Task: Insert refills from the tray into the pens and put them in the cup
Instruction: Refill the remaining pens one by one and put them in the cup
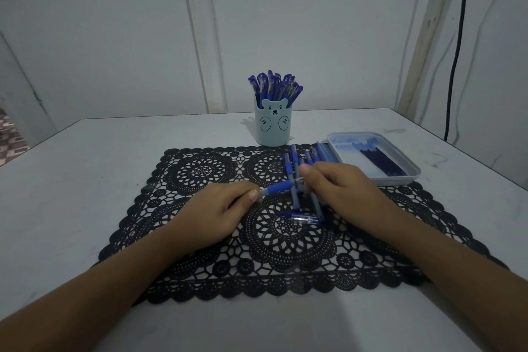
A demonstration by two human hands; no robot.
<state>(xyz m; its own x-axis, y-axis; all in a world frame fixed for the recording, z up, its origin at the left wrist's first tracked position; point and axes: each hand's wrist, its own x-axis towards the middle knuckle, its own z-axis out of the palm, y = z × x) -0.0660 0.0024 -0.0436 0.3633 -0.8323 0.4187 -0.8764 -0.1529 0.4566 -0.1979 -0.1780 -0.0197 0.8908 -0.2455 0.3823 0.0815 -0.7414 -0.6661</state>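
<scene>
A blue pen (pixel 278 187) lies nearly level between both hands, just above the black lace mat (pixel 205 240). My left hand (pixel 220 210) pinches its pale barrel end. My right hand (pixel 337 184) grips its tip end with curled fingers. Under them lies a loose pile of blue pens (pixel 297 168), and a clear pen cap (pixel 304 218) rests on the mat close by. The light blue bear cup (pixel 273 127) stands behind the mat, full of several capped blue pens. A pale tray (pixel 411 173) at the right holds dark refills (pixel 380 160).
The mat sits on a white table (pixel 85 168) that meets a white wall at the back. A black cable (pixel 457 46) hangs down the wall at the right, behind the tray.
</scene>
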